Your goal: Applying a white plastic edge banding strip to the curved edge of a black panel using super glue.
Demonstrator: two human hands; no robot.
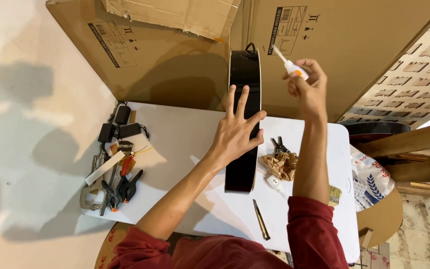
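A glossy black guitar body (245, 74) stands on its side edge on the white table (185, 144). My left hand (237, 132) lies flat on its black side, fingers spread, steadying it. My right hand (308, 84) is raised to the right of the guitar and pinches a small white glue bottle (290, 66) with an orange collar. The bottle's long thin nozzle points up and left toward the guitar's upper edge, close to it but apart.
Clamps and pliers (110, 184), black adapters (118, 127), a crumpled brown paper (280, 164), small pliers (278, 146), a utility knife (261, 219), another small white bottle (274, 182) and a brush (334, 195) lie on the table. Cardboard boxes (145, 50) stand behind. Wooden planks (414, 144) are at right.
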